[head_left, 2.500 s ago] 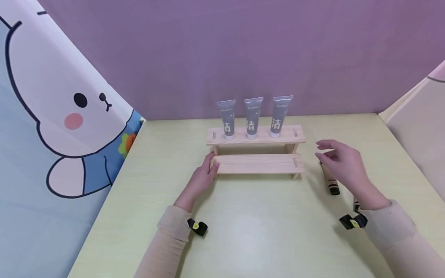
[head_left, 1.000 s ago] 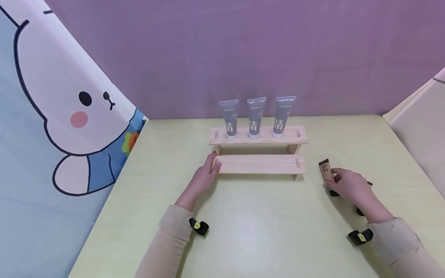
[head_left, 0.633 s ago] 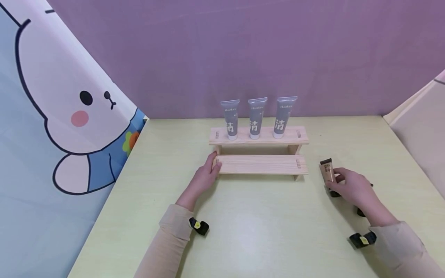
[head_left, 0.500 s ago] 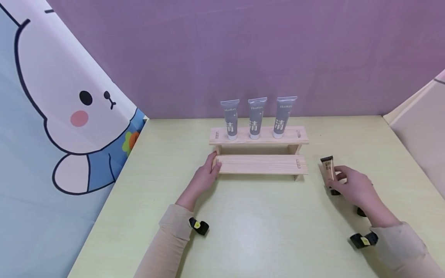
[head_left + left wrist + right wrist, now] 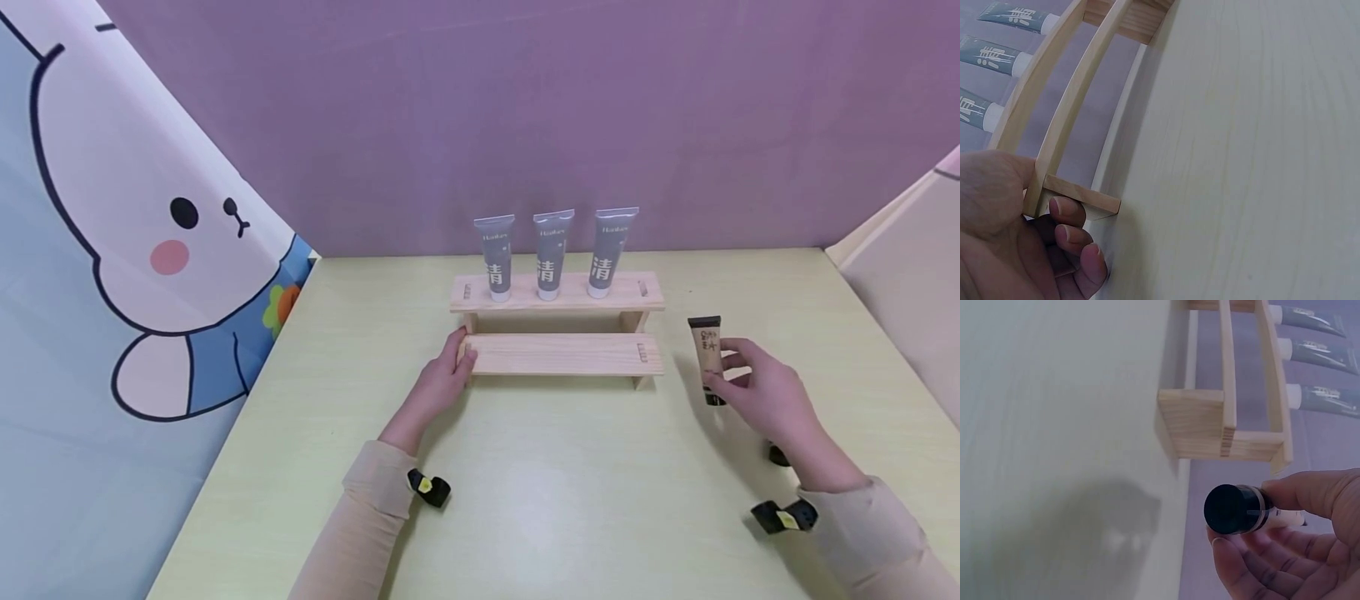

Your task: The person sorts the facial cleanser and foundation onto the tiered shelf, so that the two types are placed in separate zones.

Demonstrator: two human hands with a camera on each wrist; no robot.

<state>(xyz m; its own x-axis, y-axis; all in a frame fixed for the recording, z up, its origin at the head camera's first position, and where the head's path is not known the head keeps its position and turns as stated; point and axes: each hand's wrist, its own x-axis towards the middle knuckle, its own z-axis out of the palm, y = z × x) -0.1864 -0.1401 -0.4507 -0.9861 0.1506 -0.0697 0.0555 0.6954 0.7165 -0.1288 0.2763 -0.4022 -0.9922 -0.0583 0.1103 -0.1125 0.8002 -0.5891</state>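
The right hand grasps a beige tube with a black cap, fingers and thumb curled round its lower part, holding it upright above the table, just right of the wooden rack. The left hand clasps the rack's left end, thumb on the lower shelf and fingers curled under it. Three grey tubes stand cap-down in a row on the upper shelf. Another black-capped thing lies on the table behind the right wrist, mostly hidden.
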